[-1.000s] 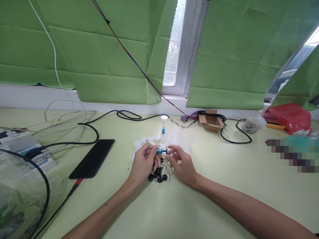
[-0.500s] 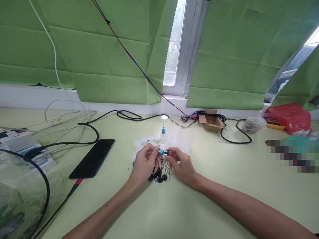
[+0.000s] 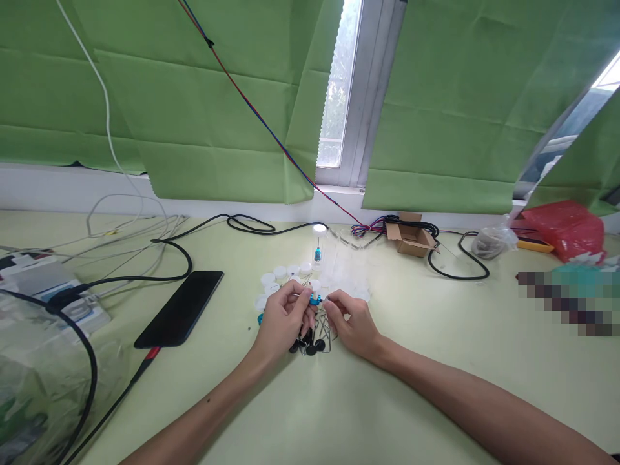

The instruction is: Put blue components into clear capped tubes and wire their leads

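My left hand (image 3: 281,321) pinches a small blue part (image 3: 315,299) with a thin metal pin sticking out to the left. My right hand (image 3: 349,322) meets it from the right, fingertips closed on the part's dark right end. Both hands hover just above a pile of small black pieces and bent wire clips (image 3: 312,343) on the pale green table. Several white round caps (image 3: 279,274) lie just beyond the hands. A second small blue piece (image 3: 318,253) stands upright farther back.
A black phone (image 3: 180,307) lies to the left, with black cables (image 3: 169,255) looping behind it. A clear plastic bag (image 3: 33,374) fills the near left corner. An open cardboard box (image 3: 411,236), a red bag (image 3: 566,226) and more cable sit at the back right.
My hands have closed together and dropped slightly toward the pile. The right fingertips, open beside the blue part a second ago, now grip its right end.
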`<act>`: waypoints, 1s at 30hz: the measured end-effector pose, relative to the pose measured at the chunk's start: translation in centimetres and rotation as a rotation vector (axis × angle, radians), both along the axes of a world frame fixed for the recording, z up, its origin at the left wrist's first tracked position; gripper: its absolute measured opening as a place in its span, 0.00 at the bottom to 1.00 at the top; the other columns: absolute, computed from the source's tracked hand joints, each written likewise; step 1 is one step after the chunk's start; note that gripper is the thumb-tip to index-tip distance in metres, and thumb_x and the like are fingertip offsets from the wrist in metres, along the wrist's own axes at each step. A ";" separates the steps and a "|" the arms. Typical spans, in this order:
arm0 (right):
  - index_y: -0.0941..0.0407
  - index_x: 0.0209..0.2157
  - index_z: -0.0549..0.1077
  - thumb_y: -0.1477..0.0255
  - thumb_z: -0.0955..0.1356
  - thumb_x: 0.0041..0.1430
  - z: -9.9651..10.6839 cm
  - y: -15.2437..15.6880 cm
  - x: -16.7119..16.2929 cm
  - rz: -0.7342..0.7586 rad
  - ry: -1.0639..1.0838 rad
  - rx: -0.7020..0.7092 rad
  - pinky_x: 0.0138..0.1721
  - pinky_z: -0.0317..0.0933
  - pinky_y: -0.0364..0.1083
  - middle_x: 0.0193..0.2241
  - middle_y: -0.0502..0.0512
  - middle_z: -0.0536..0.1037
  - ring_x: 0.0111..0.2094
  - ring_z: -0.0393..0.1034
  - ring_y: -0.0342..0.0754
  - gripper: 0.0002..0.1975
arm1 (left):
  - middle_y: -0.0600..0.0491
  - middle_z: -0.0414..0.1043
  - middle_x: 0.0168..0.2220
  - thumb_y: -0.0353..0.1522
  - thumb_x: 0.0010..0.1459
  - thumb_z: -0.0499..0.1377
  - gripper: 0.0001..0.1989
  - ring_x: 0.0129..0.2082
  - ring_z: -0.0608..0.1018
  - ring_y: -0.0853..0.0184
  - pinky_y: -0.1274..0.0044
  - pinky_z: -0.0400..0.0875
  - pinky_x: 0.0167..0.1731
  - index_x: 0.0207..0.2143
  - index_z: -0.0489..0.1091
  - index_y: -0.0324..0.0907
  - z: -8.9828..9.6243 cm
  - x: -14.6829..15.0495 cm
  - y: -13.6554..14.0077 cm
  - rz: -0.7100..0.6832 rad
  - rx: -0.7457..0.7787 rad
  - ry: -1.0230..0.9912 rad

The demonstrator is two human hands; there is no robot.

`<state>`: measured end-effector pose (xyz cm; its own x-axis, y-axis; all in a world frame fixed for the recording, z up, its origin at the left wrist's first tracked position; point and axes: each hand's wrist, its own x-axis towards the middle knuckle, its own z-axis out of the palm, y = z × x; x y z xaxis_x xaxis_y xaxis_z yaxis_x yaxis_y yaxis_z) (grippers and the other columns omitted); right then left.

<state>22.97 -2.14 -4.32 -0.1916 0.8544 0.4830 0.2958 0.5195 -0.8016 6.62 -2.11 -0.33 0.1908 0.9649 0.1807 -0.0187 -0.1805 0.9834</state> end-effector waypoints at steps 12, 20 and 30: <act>0.55 0.23 0.62 0.62 0.57 0.70 0.0 0.1 0.2 -0.045 -0.091 0.041 0.22 0.52 0.41 0.15 0.44 0.61 0.17 0.53 0.39 0.21 | 0.59 0.68 0.15 0.42 0.61 0.59 0.14 0.11 0.65 0.74 0.80 0.61 0.15 0.27 0.63 0.43 0.5 0.2 -0.3 -0.014 -0.002 0.021; 0.56 0.31 0.69 0.63 0.60 0.69 0.5 -0.2 0.2 -0.080 -0.036 0.074 0.26 0.59 0.43 0.20 0.48 0.70 0.21 0.63 0.42 0.16 | 0.57 0.69 0.16 0.42 0.61 0.59 0.15 0.11 0.66 0.74 0.81 0.62 0.15 0.26 0.64 0.43 0.3 0.1 0.0 0.011 -0.019 -0.015; 0.54 0.46 0.67 0.67 0.66 0.64 -0.1 0.0 -0.1 -0.014 0.081 0.083 0.25 0.64 0.41 0.32 0.51 0.75 0.23 0.68 0.41 0.10 | 0.57 0.70 0.17 0.42 0.61 0.59 0.14 0.12 0.67 0.73 0.81 0.62 0.15 0.27 0.65 0.42 0.1 -0.1 0.2 0.022 -0.019 -0.043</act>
<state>22.91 -2.12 -4.43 -0.1377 0.8131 0.5656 0.2398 0.5814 -0.7774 6.50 -1.90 -0.24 0.1624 0.9721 0.1694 -0.0572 -0.1621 0.9851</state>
